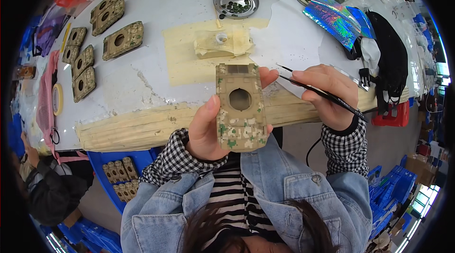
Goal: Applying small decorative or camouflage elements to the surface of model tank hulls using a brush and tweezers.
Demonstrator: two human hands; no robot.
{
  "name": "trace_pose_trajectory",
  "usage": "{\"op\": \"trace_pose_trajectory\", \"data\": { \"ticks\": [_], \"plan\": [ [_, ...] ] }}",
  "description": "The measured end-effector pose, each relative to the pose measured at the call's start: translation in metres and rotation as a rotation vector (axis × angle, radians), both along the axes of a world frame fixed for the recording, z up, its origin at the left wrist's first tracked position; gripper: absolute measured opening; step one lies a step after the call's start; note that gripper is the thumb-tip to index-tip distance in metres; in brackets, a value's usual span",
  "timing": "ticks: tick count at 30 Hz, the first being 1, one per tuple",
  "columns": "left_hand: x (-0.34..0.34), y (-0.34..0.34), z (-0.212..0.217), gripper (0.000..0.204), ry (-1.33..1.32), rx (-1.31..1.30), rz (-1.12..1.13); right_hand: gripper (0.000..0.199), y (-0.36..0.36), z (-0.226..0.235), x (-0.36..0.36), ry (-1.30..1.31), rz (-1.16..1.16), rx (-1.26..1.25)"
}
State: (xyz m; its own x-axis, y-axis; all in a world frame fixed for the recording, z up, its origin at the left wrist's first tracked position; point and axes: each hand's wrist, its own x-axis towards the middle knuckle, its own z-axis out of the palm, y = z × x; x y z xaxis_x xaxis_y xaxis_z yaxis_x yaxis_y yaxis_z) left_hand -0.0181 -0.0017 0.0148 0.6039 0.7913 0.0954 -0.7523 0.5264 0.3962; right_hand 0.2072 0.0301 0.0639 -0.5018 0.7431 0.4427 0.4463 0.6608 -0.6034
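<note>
My left hand (204, 127) grips a camouflage-painted model tank hull (241, 122) by its sides, thumb on the left edge. The hull is tan with green and pale pixel patches and has a round hole in its upper face. Between the thumb and fingers of my right hand (334, 94) is a pair of thin black tweezers (322, 92), tips pointing left, apart from the hull. One right fingertip is close to the hull's upper right edge. Beyond the hull, a tape-wrapped block (223, 50) with a small white cup (221, 38) sits on the table.
Several similar hulls (123, 40) lie at the left of the table (156, 6). A round metal dish (236, 2) holds small dark green parts. Shiny holographic film (333, 19) and a black bag (388, 54) lie at right. Below the left table edge, a blue crate (113, 193) holds more hulls.
</note>
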Motion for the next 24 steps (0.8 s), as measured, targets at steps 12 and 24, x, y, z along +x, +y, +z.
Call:
{"op": "trace_pose_trajectory", "data": {
  "ticks": [12,24],
  "plan": [
    [-0.0016,0.0011,-0.0011,0.07,-0.018,0.019,-0.043,0.032,-0.0022,0.0043,0.0013,0.012,0.054,-0.038],
    [-0.0035,0.0018,-0.0024,0.072,-0.029,0.052,-0.084,0.024,-0.0013,0.0019,0.0058,0.096,0.063,-0.184]
  ]
}}
